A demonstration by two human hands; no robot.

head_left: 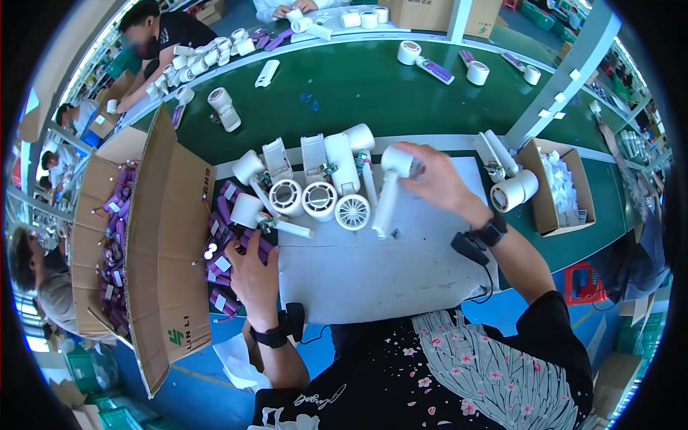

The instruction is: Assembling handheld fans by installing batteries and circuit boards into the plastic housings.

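Raised over the back of the grey mat (337, 276), a white fan-like housing (389, 190) with a round head and a long handle is gripped in my right hand (444, 183). My left hand (254, 276) reaches into a pile of purple battery packs (218, 269) at the mat's left edge, its fingers curled round one purple battery pack (264, 247). Between the hands lie several white housings (344, 165), some with small circuit boards and wires showing. Three round ends face me, one a spoked grille (352, 212). Another white housing (247, 210) rests just beyond my left fingers.
An open cardboard box (172, 236) of purple packs stands at the left. At the right, a smaller box (555, 193) holds white pieces beside more housings (514, 190). Beyond, a green bench (344, 86) carries scattered parts; a metal post (566, 79) rises there. Other people sit across it.
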